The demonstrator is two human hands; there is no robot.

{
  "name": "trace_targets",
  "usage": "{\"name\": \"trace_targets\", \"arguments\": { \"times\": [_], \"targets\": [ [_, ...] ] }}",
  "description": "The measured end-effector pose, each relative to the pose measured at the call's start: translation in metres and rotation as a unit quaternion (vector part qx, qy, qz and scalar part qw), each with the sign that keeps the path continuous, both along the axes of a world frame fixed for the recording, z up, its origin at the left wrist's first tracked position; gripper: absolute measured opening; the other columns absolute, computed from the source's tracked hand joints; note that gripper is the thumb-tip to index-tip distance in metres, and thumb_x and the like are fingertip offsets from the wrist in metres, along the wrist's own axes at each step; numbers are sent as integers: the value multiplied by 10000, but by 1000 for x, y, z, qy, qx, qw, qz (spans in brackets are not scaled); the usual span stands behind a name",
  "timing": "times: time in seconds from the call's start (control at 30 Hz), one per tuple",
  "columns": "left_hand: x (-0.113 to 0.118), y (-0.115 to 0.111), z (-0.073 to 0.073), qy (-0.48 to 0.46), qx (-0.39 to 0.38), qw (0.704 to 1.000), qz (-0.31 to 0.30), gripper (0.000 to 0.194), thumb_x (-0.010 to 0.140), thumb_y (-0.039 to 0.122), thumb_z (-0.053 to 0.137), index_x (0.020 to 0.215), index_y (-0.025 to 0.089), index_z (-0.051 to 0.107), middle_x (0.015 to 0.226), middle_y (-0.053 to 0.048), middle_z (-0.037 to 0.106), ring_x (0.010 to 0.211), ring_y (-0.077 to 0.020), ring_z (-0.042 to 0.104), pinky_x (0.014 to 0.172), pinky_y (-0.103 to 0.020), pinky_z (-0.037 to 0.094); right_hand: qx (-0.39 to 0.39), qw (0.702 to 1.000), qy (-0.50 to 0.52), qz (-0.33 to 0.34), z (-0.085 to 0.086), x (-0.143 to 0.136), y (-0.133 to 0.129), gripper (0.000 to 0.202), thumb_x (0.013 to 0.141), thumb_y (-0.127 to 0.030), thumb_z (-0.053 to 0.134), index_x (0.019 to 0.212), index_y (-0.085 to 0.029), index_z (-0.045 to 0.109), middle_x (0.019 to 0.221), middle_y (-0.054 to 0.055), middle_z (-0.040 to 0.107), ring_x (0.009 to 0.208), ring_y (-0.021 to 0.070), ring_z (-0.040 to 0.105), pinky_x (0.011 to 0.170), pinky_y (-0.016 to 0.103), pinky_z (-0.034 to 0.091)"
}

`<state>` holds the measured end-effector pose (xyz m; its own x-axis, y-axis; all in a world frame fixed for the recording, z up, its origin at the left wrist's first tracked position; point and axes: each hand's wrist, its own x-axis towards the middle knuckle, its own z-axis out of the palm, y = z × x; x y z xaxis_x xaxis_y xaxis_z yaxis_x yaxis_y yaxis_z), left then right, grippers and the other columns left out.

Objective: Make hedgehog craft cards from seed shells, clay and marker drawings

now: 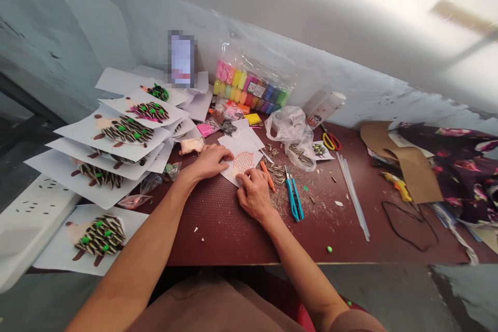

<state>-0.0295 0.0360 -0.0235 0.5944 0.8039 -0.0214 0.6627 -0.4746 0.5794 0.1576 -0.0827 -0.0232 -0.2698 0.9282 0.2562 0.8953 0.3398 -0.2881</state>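
Observation:
A sheet of white paper (238,135) lies in front of me with an orange outlined drawing (244,162) filled with small marks. My left hand (210,161) rests at its left edge, fingers stretched out over the paper. Bent and drawn together, the fingers of my right hand (254,194) press on the lower part of the sheet; what is under them is hidden. An orange pen or marker (268,176) lies just beside that hand. Farther right are loose sunflower seeds (278,172) and a turquoise utility knife (294,194).
Stacked at left are papers with seed-covered hedgehogs (126,130); another hedgehog sheet (134,218) lies in front. A phone (182,59), colored clay packs (252,88), a plastic bag (288,124) and a white bottle (327,109) stand behind. Scissors (331,141) and glue sticks (353,197) are rightward.

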Motion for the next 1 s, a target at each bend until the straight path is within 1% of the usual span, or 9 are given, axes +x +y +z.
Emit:
{"name": "trace_targets", "arguments": {
  "times": [0.1, 0.27, 0.53, 0.63, 0.8, 1.0],
  "targets": [
    [0, 0, 0, -2, 2, 1000, -2, 307, 797, 226, 581, 1056, 245, 745, 1112, -50, 749, 1083, -280, 610, 960, -422, 418, -15, 999, 30, -2, 1, 1, 1, 318, 784, -74, 533, 1050, -193, 659, 1006, 65, 591, 972, 228, 541, 924, 393, 396],
    [0, 0, 0, 1, -7, 1000, 3, 307, 805, 228, 583, 1071, 236, 737, 1127, -56, 738, 1092, -281, 603, 970, -419, 416, -9, 998, 67, -4, 3, 2, 1, 382, 765, -65, 512, 1087, -206, 663, 1019, 62, 601, 991, 221, 560, 955, 395, 391],
    [0, 0, 0, 0, 1, 1000, 0, 321, 807, 236, 569, 1078, 238, 742, 1139, -51, 747, 1087, -277, 608, 970, -418, 418, -6, 998, 55, 0, 2, 1, 2, 296, 833, -119, 538, 1073, -192, 695, 1018, 64, 570, 986, 221, 541, 954, 403, 377],
    [0, 0, -1, 4, -1, 1000, 1, 321, 802, 240, 572, 1074, 237, 742, 1139, -53, 748, 1090, -282, 609, 965, -420, 419, -15, 999, 48, -7, 1, -1, 3, 303, 825, -121, 544, 1080, -195, 690, 1036, 66, 561, 996, 227, 528, 956, 402, 379],
    [0, 0, 0, 4, -1, 1000, 1, 321, 804, 241, 573, 1079, 236, 739, 1134, -56, 747, 1096, -285, 607, 967, -423, 420, -24, 998, 54, -20, 2, -1, 4, 288, 808, -109, 552, 1031, -216, 699, 1038, 57, 550, 991, 228, 516, 954, 398, 383],
    [0, 0, -1, -1, 5, 1000, -1, 306, 804, 242, 579, 1064, 243, 742, 1123, -50, 750, 1079, -278, 611, 957, -417, 422, -13, 998, 63, -12, 4, 0, 3, 345, 815, -93, 549, 1071, -247, 721, 1039, 51, 550, 1003, 229, 518, 984, 415, 368]
  ]
}}
